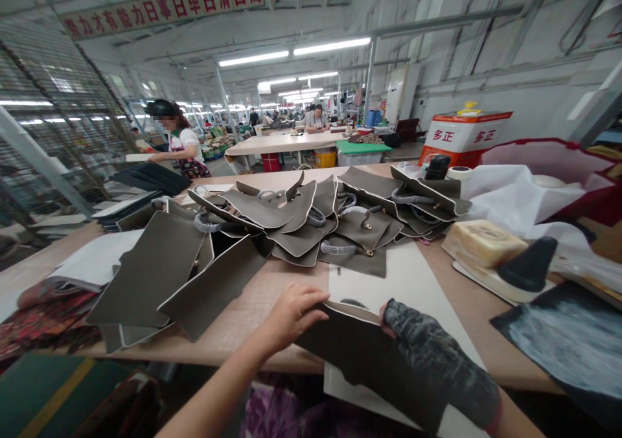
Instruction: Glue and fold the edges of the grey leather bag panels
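Observation:
A grey-brown bag panel point(359, 347) with a pale edge stands tilted at the table's front edge, its lower part hanging past it. My right hand point(408, 324), in a dark patterned fingerless glove, is closed on the panel's top edge; most of its fingers are hidden. My left hand point(294, 315) is bare and at the panel's left corner, fingers stretched out and thumb apart, fingertips at the edge. Behind lie several matching bag pieces point(253, 208) in a heap, some with wrapped handles point(337, 249) and gold-coloured fittings. A large folded bag piece point(150, 269) is at the left.
A white sheet point(413, 276) lies under the panel. To the right are a yellowish block point(486, 243), a dark cone-shaped object point(529, 264) and a black whitened sheet point(564, 341). Dark stacked pieces point(150, 182) stand far left, near a co-worker point(182, 143).

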Tool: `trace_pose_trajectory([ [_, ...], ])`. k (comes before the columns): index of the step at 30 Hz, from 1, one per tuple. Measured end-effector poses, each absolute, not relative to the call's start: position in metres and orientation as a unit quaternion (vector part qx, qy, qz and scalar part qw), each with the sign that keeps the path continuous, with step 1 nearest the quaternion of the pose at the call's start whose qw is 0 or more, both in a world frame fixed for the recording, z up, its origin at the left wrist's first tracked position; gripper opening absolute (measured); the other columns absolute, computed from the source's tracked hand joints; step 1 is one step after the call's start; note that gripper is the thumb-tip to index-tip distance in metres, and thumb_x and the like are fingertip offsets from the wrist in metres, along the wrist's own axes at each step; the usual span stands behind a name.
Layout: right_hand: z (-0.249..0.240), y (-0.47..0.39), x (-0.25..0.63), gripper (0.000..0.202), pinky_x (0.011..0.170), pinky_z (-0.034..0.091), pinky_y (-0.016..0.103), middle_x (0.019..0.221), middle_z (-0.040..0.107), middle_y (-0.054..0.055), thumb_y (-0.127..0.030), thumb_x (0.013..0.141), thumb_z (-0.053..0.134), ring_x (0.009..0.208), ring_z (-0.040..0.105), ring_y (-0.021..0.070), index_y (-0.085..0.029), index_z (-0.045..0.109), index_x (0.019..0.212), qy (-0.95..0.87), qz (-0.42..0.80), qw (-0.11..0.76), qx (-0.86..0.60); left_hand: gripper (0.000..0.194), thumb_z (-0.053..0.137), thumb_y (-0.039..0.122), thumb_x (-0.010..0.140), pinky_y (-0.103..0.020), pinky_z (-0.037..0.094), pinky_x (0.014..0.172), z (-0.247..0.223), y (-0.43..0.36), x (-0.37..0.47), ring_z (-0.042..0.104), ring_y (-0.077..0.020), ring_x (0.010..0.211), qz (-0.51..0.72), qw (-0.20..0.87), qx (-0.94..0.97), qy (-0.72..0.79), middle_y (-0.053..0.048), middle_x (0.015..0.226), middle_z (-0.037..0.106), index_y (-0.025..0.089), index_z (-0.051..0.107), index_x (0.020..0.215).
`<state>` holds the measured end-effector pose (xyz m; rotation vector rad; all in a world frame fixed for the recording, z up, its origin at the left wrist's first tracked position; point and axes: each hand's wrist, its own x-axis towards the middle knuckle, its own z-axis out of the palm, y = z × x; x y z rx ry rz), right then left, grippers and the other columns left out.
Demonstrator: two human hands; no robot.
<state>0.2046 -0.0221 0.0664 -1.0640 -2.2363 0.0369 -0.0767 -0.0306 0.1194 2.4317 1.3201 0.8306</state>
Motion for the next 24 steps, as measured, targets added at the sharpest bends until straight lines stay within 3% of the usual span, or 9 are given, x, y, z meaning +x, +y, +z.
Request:
trace_pose_trajectory([
  [5, 0.086, -0.012, 0.204, 0.030, 0.071, 0.057, 0.038, 0.085, 0.070, 0.011, -0.026, 0.088, 0.035, 0.078, 0.067, 0.0247, -0.017, 0.063, 0.092, -0.861, 0.018, 0.330, -0.387, 0.028, 0.051, 0.036, 0.087, -0.025, 0.046, 0.081, 0.118, -0.028, -0.081, 0.061, -0.0165, 0.089, 0.282, 0.232, 0.811, 0.456, -0.005, 0.095, 0.069, 0.020, 0.068, 0.101],
  [10, 0.101, -0.005, 0.203, 0.025, 0.067, 0.056, 0.033, 0.077, 0.069, 0.008, -0.025, 0.086, 0.039, 0.069, 0.066, 0.0206, -0.017, 0.062, 0.083, -0.866, 0.063, 0.286, -0.405, 0.024, 0.054, 0.034, 0.086, -0.024, 0.047, 0.078, 0.118, -0.031, -0.075, 0.062, -0.0163, 0.086, 0.287, 0.271, 0.794, 0.463, -0.005, 0.090, 0.070, 0.020, 0.070, 0.096],
  [14, 0.106, -0.003, 0.201, 0.024, 0.066, 0.054, 0.033, 0.077, 0.068, 0.009, -0.024, 0.086, 0.038, 0.068, 0.065, 0.0211, -0.017, 0.061, 0.083, -0.875, 0.025, 0.261, -0.408, 0.020, 0.055, 0.029, 0.084, -0.024, 0.047, 0.076, 0.119, -0.033, -0.073, 0.063, -0.0155, 0.081, 0.292, 0.298, 0.770, 0.482, -0.004, 0.086, 0.070, 0.020, 0.071, 0.091],
  [19, 0.113, -0.002, 0.198, 0.025, 0.053, 0.050, 0.030, 0.069, 0.067, 0.008, -0.020, 0.084, 0.036, 0.056, 0.062, 0.0199, -0.019, 0.060, 0.075, -0.883, -0.029, 0.250, -0.396, 0.020, 0.052, 0.027, 0.085, -0.023, 0.047, 0.075, 0.121, -0.037, -0.072, 0.063, -0.0154, 0.081, 0.261, 0.291, 0.782, 0.485, -0.003, 0.085, 0.070, 0.019, 0.070, 0.089],
  [24, 0.118, -0.003, 0.196, 0.022, 0.059, 0.050, 0.031, 0.070, 0.066, 0.008, -0.019, 0.082, 0.040, 0.061, 0.062, 0.0213, -0.019, 0.061, 0.077, -0.897, -0.041, 0.237, -0.369, 0.025, 0.047, 0.026, 0.087, -0.025, 0.046, 0.074, 0.127, -0.037, -0.066, 0.065, -0.0186, 0.083, 0.177, 0.237, 0.814, 0.499, -0.003, 0.091, 0.072, 0.024, 0.067, 0.100],
])
